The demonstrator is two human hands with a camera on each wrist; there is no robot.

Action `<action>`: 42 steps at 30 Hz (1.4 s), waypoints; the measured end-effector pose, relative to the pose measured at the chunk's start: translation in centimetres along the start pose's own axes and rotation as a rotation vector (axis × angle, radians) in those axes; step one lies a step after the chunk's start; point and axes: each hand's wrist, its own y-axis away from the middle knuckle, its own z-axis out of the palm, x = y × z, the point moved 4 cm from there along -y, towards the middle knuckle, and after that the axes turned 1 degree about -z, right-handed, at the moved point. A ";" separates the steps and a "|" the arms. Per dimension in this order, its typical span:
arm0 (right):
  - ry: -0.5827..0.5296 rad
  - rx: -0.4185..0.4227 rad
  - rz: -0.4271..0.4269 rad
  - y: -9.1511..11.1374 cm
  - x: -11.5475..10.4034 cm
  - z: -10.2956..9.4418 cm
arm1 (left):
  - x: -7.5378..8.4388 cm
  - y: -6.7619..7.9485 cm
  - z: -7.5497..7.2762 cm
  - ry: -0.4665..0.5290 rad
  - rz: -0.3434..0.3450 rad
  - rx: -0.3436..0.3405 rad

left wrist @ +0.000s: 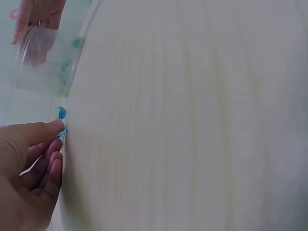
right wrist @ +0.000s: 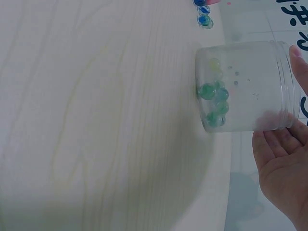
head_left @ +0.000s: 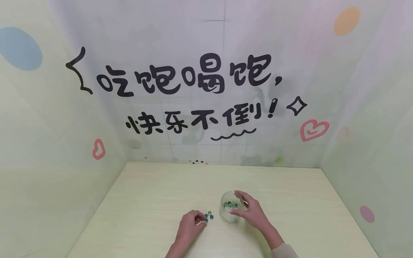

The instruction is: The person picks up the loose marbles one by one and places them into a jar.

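A clear plastic jar (head_left: 227,216) stands upright on the table with several green and blue glass marbles (right wrist: 207,91) at its bottom. My right hand (head_left: 254,213) grips it near the threaded rim, thumb on one side and fingers on the other. Left of the jar, a few loose marbles (head_left: 209,213) lie close together. At the near side of this cluster, my left hand (head_left: 191,221) pinches a blue marble (head_left: 206,220) between thumb and fingertips, low at the tabletop. Another blue marble (left wrist: 60,112) sits just beyond the thumb in the left wrist view.
The pale wood-grain table (head_left: 145,200) meets a printed backdrop (head_left: 180,150) at its far edge. Sheets of the same whitish material (head_left: 371,161) rise along the left and right sides.
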 end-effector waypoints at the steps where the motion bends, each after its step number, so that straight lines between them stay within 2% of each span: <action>1: 0.000 -0.001 -0.002 0.0 0.0 0.0 | -0.1 0.0 0.1 -0.002 -0.001 0.001; 17: -0.013 0.000 -0.005 -0.1 0.1 0.1 | 0.0 -0.2 0.4 -0.037 -0.052 0.019; 42: -0.016 -0.001 -0.007 -0.1 0.0 0.0 | 0.1 -0.2 0.2 -0.017 -0.040 -0.007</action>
